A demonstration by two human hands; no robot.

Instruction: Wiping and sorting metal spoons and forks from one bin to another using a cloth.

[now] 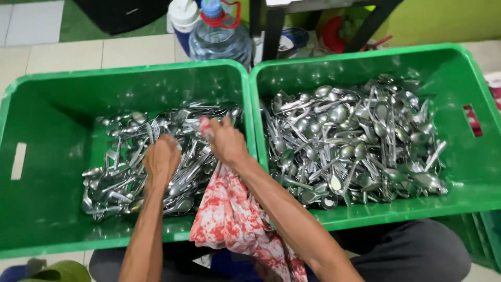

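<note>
Seemingly closed right hand (225,142) on cloth (235,219)

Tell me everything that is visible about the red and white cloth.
The red and white cloth is soft fabric, white with blotchy red marks, crumpled and folded. Its upper end is gripped in the right hand above the cutlery pile in the left green crate. From there it runs under the right forearm, drapes over the crate's near rim, and hangs down toward the person's lap. Whether the left hand touches it cannot be told.
</note>
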